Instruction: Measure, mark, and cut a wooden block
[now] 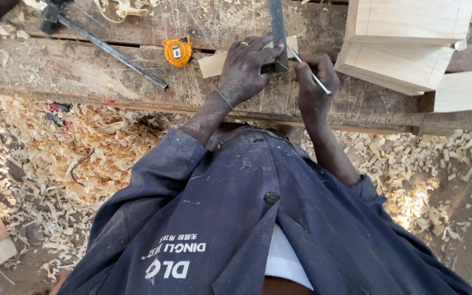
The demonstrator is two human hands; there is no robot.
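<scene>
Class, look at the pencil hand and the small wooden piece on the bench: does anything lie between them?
Only the metal square, held flat on the wooden piece by the left hand. The right hand holds the pencil against its edge; nothing else intervenes.

your worn wooden workbench (83, 68) carries a yellow tape measure (177, 52), a long dark metal tool (105, 46), a small pale wood strip (214, 64) and stacked pale wooden blocks (405, 43). wood shavings (88, 142) cover the floor (465, 229) below it.

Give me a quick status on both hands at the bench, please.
Left hand pins square on wood strip. Right hand holds pencil against it. Tape measure nearby, clear.
</scene>
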